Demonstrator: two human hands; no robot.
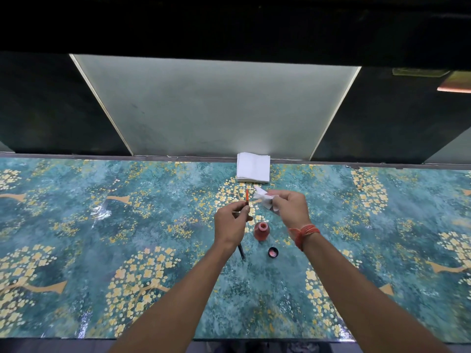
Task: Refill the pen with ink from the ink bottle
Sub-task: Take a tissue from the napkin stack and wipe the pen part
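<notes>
My left hand (230,221) pinches a thin pen part (246,197) with a red, ink-filled upper end that points away from me. Just to its right, my right hand (289,208) holds a crumpled white tissue (263,200) close to the red tip. Below the hands, an uncapped bottle of red ink (261,230) stands upright on the table. Its black cap (273,252) lies inside-up a little nearer to me. A black pen piece (241,251) lies on the table under my left wrist, partly hidden.
A stack of white tissues (253,170) lies at the far edge of the table, against the wall. The table top (127,225) has a teal cover with yellow flowers. An orange thread band is tied around my right wrist.
</notes>
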